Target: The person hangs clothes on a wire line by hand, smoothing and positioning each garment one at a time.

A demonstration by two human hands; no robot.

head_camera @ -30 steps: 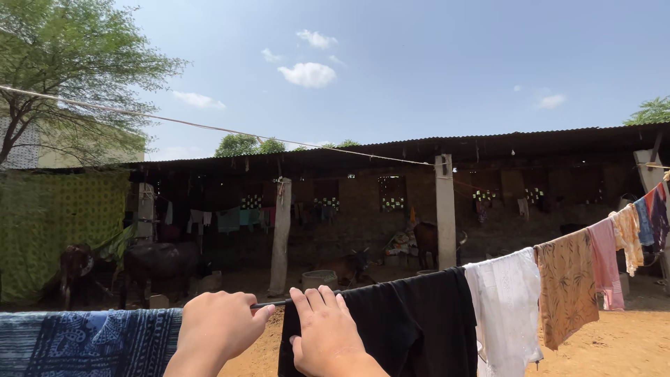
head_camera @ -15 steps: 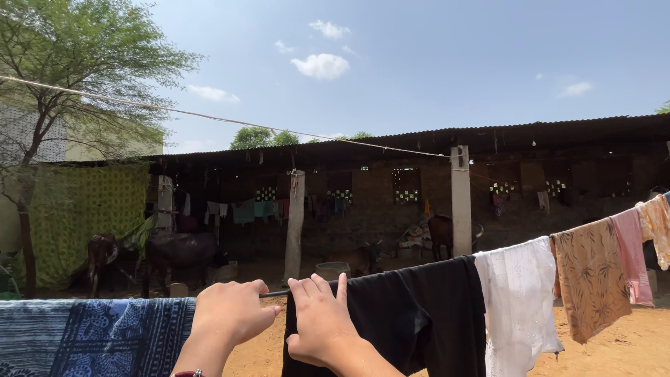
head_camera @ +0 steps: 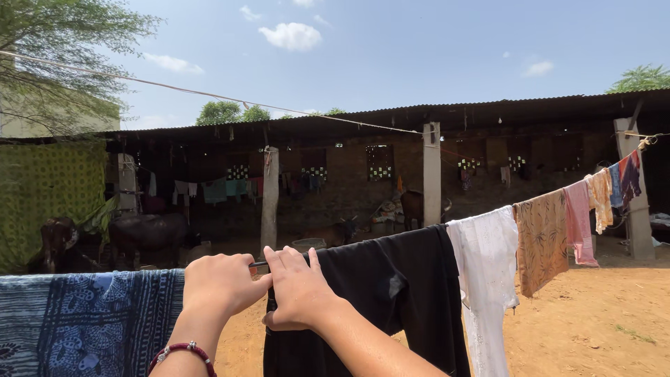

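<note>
Two hands are up at the washing line. The left hand is curled into a fist around the bare bit of line, holding it tight. The right hand lies flat with fingers together on the top edge of the black cloth, the thumb tucked under as if pinching the fold. That black cloth hangs over the line, just beside the white lacy cloth on one side and near the blue patterned cloth on the other.

To do this well, I think the left hand should keep the line steady so it does not sag. The right hand should slide the black cloth flat and even, with no bunches. Keep a small gap from the blue cloth so both can dry.
</note>
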